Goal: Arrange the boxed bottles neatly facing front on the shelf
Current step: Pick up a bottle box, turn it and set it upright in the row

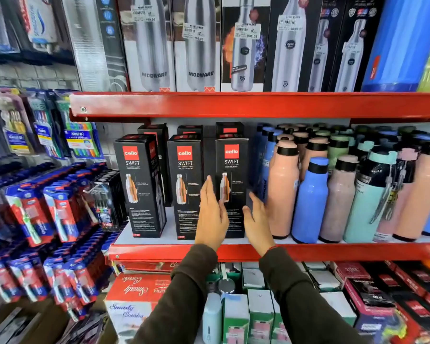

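Note:
Three tall black bottle boxes with red logos stand at the front of the middle red shelf (159, 252): a left box (140, 184) turned slightly, a middle box (185, 184) and a right box (232, 175), all with printed fronts toward me. More black boxes (230, 127) stand behind them. My left hand (211, 214) is flat with fingers together against the right box's left side. At the same box's lower right side is my right hand (257, 219), open and close to or touching it. Neither hand clearly grips the box.
Loose pink, blue and mint bottles (310, 199) crowd the shelf right of the boxes. Taller boxed steel bottles (199, 45) fill the upper shelf. Toothbrush packs (60, 212) hang at the left. Red and green boxes (258, 314) sit below.

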`<action>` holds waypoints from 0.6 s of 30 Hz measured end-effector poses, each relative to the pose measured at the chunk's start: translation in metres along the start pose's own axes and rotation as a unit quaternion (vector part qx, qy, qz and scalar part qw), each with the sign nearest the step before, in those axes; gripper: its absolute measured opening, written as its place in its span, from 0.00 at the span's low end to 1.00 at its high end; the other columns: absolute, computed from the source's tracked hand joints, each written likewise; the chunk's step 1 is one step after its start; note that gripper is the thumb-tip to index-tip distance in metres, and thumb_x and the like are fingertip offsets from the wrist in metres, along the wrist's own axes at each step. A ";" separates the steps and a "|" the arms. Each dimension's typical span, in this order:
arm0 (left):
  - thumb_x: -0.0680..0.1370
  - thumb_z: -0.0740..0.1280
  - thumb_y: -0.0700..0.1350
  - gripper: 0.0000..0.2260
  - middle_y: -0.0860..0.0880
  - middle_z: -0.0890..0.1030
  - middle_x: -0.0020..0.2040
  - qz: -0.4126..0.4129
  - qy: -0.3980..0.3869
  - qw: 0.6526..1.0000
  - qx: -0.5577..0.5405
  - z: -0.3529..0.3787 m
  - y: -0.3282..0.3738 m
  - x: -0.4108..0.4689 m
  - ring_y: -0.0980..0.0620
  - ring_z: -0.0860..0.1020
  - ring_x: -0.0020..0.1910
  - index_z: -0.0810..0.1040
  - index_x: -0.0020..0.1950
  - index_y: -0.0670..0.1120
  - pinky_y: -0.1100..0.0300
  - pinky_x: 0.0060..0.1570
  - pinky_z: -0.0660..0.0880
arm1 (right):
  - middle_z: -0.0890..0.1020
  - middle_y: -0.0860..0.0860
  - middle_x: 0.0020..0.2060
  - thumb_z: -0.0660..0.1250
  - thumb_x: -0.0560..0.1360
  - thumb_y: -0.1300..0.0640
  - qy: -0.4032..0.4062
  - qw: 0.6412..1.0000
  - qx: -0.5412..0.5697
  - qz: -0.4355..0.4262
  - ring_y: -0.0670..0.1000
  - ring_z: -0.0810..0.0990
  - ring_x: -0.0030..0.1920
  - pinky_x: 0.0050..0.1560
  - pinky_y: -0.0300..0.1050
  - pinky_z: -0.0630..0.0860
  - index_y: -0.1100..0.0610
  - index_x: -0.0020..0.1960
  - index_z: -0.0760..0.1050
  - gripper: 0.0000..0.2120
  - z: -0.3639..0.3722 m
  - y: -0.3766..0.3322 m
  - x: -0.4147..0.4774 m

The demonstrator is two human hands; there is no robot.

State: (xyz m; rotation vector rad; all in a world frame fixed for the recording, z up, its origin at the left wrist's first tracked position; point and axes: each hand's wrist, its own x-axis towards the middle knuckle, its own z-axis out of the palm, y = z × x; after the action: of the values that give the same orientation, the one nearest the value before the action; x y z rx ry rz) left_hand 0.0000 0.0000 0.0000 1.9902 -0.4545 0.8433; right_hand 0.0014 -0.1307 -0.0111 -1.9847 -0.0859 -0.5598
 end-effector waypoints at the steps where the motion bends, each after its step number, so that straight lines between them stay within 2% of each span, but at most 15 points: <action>1: 0.83 0.55 0.40 0.29 0.50 0.53 0.81 -0.039 -0.002 0.999 -0.031 0.003 -0.001 0.000 0.62 0.55 0.76 0.47 0.81 0.48 0.83 0.65 0.49 | 0.62 0.52 0.77 0.56 0.83 0.56 -0.010 1.000 0.016 0.016 0.51 0.59 0.77 0.74 0.42 0.55 0.55 0.78 0.57 0.24 0.001 0.002 0.000; 4: 0.83 0.55 0.40 0.25 0.44 0.61 0.79 -0.131 -0.029 0.989 -0.067 0.012 -0.009 0.000 0.52 0.60 0.78 0.53 0.80 0.43 0.71 0.70 0.54 | 0.67 0.52 0.75 0.56 0.83 0.57 -0.034 0.999 0.027 0.023 0.50 0.64 0.75 0.76 0.46 0.60 0.55 0.77 0.59 0.23 0.006 0.007 0.001; 5: 0.83 0.56 0.40 0.23 0.42 0.64 0.78 -0.149 -0.033 0.985 -0.074 0.015 -0.012 0.001 0.49 0.63 0.77 0.57 0.79 0.42 0.68 0.70 0.57 | 0.70 0.51 0.73 0.56 0.83 0.58 -0.033 0.999 0.036 0.023 0.49 0.68 0.72 0.74 0.44 0.64 0.55 0.77 0.61 0.23 0.008 0.010 0.002; 7: 0.83 0.57 0.41 0.21 0.41 0.70 0.74 -0.174 -0.030 0.981 -0.083 0.019 -0.018 0.003 0.46 0.68 0.74 0.62 0.77 0.42 0.66 0.66 0.62 | 0.74 0.47 0.67 0.57 0.82 0.59 -0.031 0.998 0.048 0.029 0.41 0.73 0.63 0.61 0.26 0.68 0.53 0.75 0.62 0.21 0.008 0.011 0.005; 8: 0.83 0.58 0.42 0.21 0.41 0.72 0.73 -0.182 -0.029 0.979 -0.084 0.021 -0.021 0.004 0.46 0.70 0.72 0.64 0.77 0.42 0.66 0.64 0.63 | 0.74 0.45 0.64 0.57 0.82 0.59 -0.032 0.998 0.050 0.028 0.36 0.74 0.59 0.54 0.20 0.67 0.52 0.75 0.62 0.21 0.008 0.010 0.007; 9: 0.83 0.59 0.43 0.20 0.42 0.73 0.72 -0.194 -0.024 0.976 -0.091 0.022 -0.023 0.004 0.46 0.72 0.71 0.65 0.76 0.42 0.66 0.62 0.64 | 0.74 0.44 0.62 0.57 0.82 0.59 -0.030 0.998 0.054 0.031 0.35 0.73 0.56 0.50 0.18 0.66 0.52 0.75 0.62 0.22 0.009 0.013 0.009; 11: 0.83 0.61 0.44 0.20 0.41 0.76 0.70 -0.208 -0.011 0.973 -0.103 0.022 -0.027 0.004 0.47 0.74 0.68 0.68 0.75 0.42 0.65 0.61 0.66 | 0.75 0.44 0.62 0.57 0.82 0.61 -0.028 0.998 0.051 0.032 0.39 0.74 0.58 0.51 0.20 0.66 0.52 0.75 0.63 0.22 0.009 0.014 0.009; 15: 0.82 0.63 0.43 0.19 0.42 0.79 0.67 -0.205 -0.002 0.970 -0.130 0.020 -0.027 0.009 0.48 0.77 0.66 0.70 0.73 0.42 0.61 0.64 0.71 | 0.77 0.50 0.65 0.59 0.80 0.65 -0.029 0.998 0.054 0.022 0.48 0.75 0.65 0.61 0.35 0.70 0.53 0.75 0.62 0.25 0.007 0.011 0.010; 18: 0.81 0.64 0.43 0.20 0.44 0.80 0.65 -0.206 0.000 0.963 -0.171 0.018 -0.022 0.013 0.55 0.78 0.62 0.71 0.73 0.44 0.66 0.62 0.72 | 0.76 0.50 0.66 0.64 0.75 0.69 -0.022 0.998 0.057 -0.003 0.50 0.74 0.68 0.69 0.46 0.71 0.52 0.76 0.60 0.33 0.001 0.008 0.009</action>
State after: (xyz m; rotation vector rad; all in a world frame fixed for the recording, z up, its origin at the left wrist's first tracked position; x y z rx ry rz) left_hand 0.0292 -0.0038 -0.0108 1.6785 -0.1596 0.4660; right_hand 0.0120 -0.1352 -0.0143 -1.8869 -0.1476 -0.5052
